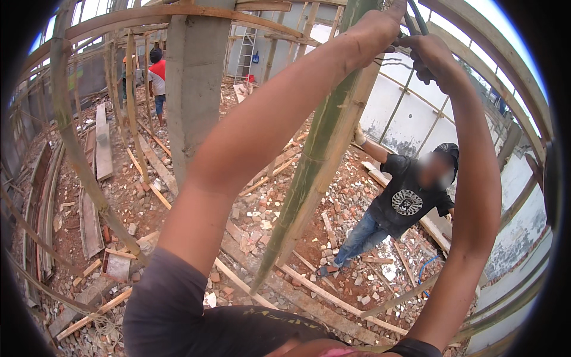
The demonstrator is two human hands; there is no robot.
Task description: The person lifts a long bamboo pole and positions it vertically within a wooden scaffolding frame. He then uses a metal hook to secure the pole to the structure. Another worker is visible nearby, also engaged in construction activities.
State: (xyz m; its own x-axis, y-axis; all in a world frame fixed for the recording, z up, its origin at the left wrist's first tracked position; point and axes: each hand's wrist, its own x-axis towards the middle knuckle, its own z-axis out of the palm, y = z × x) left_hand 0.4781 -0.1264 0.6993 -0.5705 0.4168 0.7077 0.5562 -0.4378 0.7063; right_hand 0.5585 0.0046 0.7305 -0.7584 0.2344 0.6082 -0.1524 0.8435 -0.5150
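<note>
Both my arms reach up to the top of a green bamboo pole [315, 149], which leans beside a wooden post [342, 143]. My left hand [380, 30] is closed at the pole's upper part, thumb raised; what its fingers hold is hidden. Close by on the right, my right hand [434, 56] has its fingers curled, the index finger pointing toward the left hand. Two thin dark bars [417, 18] rise between the hands, too cut off to name. Thin dark wires [389, 60] stick out below the hands, next to the post.
Below on the right, a person in a black shirt [410, 199] has one gloved hand on the post. A concrete column [193, 89] stands left. Wooden beams [148, 15] cross overhead. Planks [102, 143] and broken bricks cover the ground. Another person [157, 77] stands far left, near a ladder [245, 53].
</note>
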